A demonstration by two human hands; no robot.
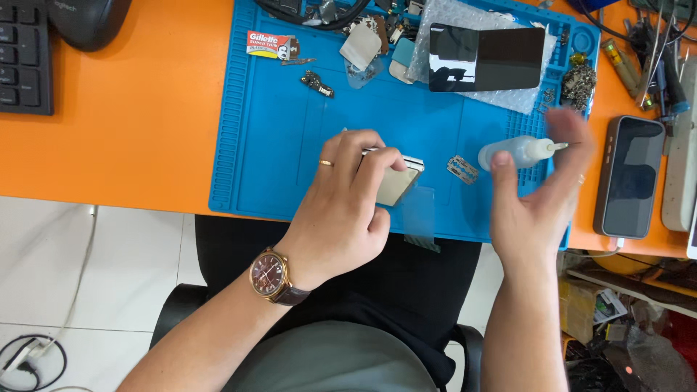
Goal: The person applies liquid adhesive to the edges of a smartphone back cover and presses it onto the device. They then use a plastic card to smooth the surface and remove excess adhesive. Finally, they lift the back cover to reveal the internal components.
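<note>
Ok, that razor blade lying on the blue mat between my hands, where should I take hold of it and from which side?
Take the razor blade by its two short ends, coming straight down from above with thumb and forefinger. It lies flat on the blue mat, tilted a little, so its long edges, probably the sharp ones, run down its sides. The left hand and right hand are both beside it.

Open ground: the middle of the blue work mat (290,138) between its cluttered far edge and the left hand (348,196), plus the bare orange desk (131,138) left of the mat. Obstructions: loose parts and a dark glass panel (485,58) along the far edge, a razor blade (462,168) lying between the two hands, and a phone (629,176) just right of the right hand (537,196).
</note>
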